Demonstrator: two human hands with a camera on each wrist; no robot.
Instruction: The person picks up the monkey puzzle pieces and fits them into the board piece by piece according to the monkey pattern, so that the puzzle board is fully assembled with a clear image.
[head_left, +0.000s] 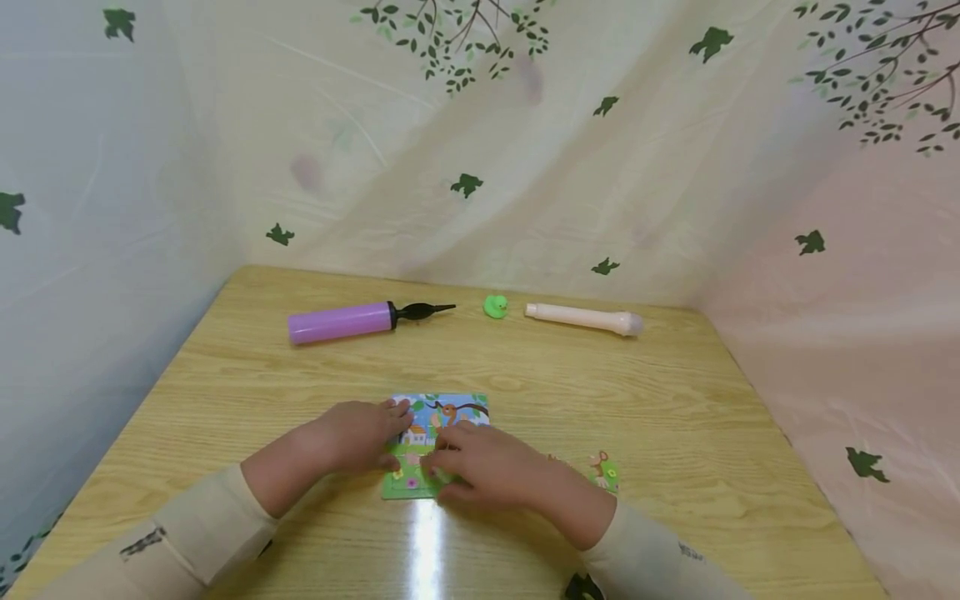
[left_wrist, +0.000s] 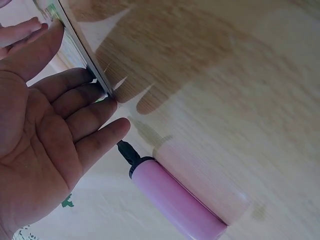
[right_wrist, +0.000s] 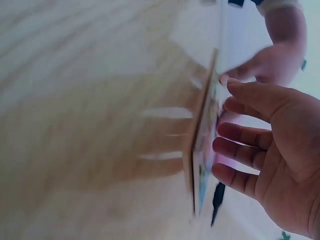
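A picture puzzle board with a bird on a branch, a house and flowers lies flat on the table. My left hand rests at its left side, fingertips at the edge and top, fingers fairly straight. Over the lower right of the board is my right hand, fingers slightly bent. The right wrist view shows those fingertips close above the board's face, with nothing visible between them. Whether they touch it I cannot tell. A loose puzzle piece with a mouse lies to the right, partly hidden by my right forearm.
Along the back of the table lie a purple hand pump with a black nozzle, a small green rubber duck and a pale pink toy microphone. A leaf-printed cloth stands behind. A dark object sits by my right sleeve.
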